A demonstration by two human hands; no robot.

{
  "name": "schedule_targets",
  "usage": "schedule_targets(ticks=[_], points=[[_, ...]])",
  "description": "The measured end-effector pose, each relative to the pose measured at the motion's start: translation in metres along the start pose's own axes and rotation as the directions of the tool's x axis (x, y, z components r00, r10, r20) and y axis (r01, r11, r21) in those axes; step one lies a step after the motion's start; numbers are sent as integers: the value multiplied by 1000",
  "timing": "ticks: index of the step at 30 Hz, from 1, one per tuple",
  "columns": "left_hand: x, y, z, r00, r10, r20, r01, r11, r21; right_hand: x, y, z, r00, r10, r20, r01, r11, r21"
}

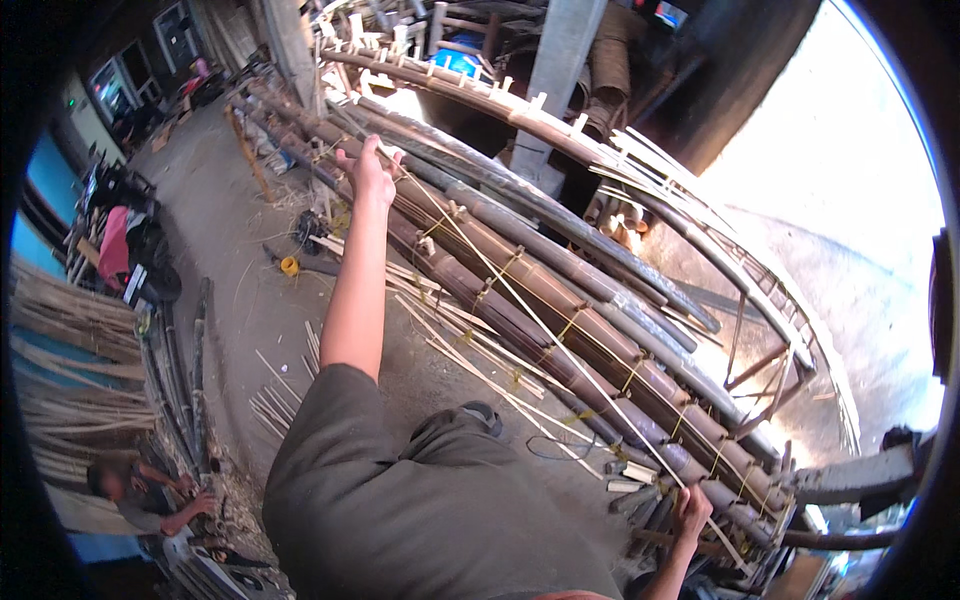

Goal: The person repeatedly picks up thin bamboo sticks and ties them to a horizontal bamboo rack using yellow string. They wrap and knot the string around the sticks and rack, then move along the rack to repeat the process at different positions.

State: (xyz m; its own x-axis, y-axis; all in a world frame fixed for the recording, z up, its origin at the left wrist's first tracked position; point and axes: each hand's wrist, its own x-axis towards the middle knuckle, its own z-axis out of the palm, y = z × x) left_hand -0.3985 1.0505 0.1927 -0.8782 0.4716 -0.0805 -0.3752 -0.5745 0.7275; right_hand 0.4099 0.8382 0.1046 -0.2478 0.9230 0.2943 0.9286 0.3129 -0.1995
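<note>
From the head view, our left hand [368,172] pinches one end of a thin bamboo strip [540,320] stretched along the lashed bamboo poles [560,310]. Our right hand [693,508] grasps its other end. Loose splints [470,350] litter the floor [230,250].

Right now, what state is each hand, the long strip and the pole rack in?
Left hand: raised, arm outstretched, closed on the far end of the thin strip.
Right hand: low, gripping the strip's near end.
Thin strip: stretched straight between both hands.
Bamboo poles: laid side by side, lashed with ties.
</note>
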Motion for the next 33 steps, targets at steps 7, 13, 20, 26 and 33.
schedule_targets(ticks=[7,13,20,26,33], points=[[112,42,-31,910,-265,317,354,896,-267,-42,50,-29,990,132,55,-132,991,-6],[180,95,-2,907,-73,415,177,960,-218,-119,124,-71,906,418,59,-393,886,-247],[103,103,68,149,526,837,-960,-128,251,-32,105,-93,947,263,184,-141,856,-497],[206,110,17,912,334,237,-350,936,28,0,93,-82,920,383,86,-357,907,-222],[311,-17,-84,979,-198,-44,202,965,169,96,49,-3,911,302,281,-230,938,-259]])
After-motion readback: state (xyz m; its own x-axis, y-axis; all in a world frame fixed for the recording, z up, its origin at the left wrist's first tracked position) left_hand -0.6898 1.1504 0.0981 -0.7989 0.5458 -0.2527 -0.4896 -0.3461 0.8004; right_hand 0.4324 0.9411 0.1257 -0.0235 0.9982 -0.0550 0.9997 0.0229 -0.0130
